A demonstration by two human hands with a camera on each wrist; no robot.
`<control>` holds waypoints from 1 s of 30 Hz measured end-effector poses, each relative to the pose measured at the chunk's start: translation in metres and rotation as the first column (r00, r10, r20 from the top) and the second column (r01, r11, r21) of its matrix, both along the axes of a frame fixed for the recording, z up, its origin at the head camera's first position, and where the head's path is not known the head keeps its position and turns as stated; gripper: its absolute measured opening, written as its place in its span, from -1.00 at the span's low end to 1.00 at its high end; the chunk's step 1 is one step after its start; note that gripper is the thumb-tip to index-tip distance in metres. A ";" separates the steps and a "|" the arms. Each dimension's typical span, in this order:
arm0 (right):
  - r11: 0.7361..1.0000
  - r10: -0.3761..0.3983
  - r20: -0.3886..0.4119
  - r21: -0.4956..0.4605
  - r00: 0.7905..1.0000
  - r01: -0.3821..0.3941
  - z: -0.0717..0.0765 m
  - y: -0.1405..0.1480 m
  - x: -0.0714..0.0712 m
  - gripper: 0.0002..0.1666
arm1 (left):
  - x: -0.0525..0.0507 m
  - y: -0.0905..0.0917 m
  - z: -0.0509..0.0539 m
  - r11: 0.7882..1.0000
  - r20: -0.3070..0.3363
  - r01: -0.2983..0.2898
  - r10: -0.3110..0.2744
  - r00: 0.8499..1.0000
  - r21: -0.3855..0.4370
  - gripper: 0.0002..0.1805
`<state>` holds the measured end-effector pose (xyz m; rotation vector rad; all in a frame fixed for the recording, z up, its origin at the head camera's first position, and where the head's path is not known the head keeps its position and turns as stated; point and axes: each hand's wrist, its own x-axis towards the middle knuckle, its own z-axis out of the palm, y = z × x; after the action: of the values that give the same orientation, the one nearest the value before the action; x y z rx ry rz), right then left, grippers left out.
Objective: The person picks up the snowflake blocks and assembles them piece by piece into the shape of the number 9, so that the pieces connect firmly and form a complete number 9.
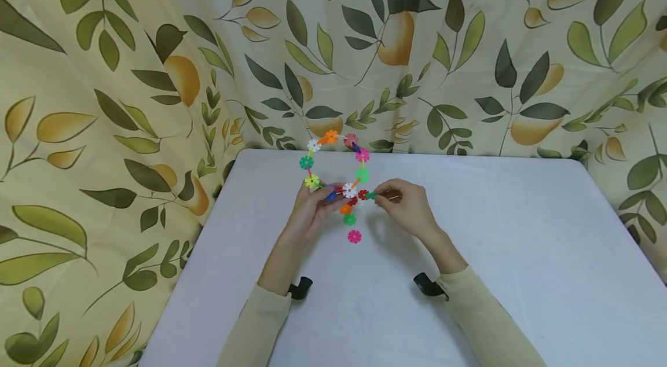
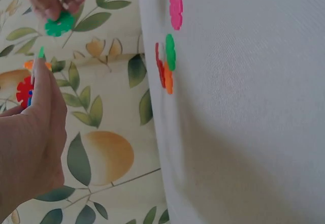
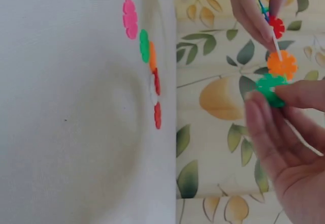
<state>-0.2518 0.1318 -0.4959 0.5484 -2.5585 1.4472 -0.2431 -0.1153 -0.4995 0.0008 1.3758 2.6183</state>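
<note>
A ring of linked notched plastic discs (image 1: 330, 136), in several colours, stands up above the far part of the table. My left hand (image 1: 307, 213) grips its lower left side. Between the thumb and fingers of my right hand (image 1: 409, 205) is a green notched disc (image 3: 271, 88). In the right wrist view this disc is close to an orange disc (image 3: 282, 65) of the ring; whether they touch I cannot tell. A red disc (image 2: 24, 92) of the ring shows by the left fingers in the left wrist view, where the hand hides much of the ring.
Loose discs lie in a line on the white table (image 1: 521, 228), under and in front of the hands: pink (image 1: 354, 236), green (image 1: 350, 219), orange (image 1: 345, 209), red and white. A leaf-patterned curtain (image 1: 443, 66) hangs behind the table's far edge.
</note>
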 end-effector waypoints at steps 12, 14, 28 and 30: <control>0.950 -0.053 -0.117 -0.312 0.992 0.014 0.000 -0.010 0.004 -0.82 | -0.004 0.022 0.008 0.997 -0.065 -0.002 0.007 0.998 0.082 -0.81; 0.940 -0.069 -0.132 -0.339 0.989 0.020 0.000 -0.011 0.004 -0.82 | -0.004 0.025 0.009 0.996 -0.078 -0.011 0.018 0.997 0.091 -0.82; 0.939 -0.141 -0.296 -0.343 0.945 0.033 0.031 -0.023 0.024 -0.85 | 0.002 0.037 0.008 0.994 -0.115 -0.006 0.019 0.993 0.108 -0.86; 0.941 -0.144 -0.314 -0.336 0.938 0.032 0.032 -0.023 0.024 -0.84 | 0.002 0.037 0.008 0.995 -0.116 -0.006 0.018 0.993 0.103 -0.86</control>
<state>-0.2274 0.1085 -0.4643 0.5610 -2.0047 1.5491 -0.2415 -0.0788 -0.4914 0.1622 1.2781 2.7349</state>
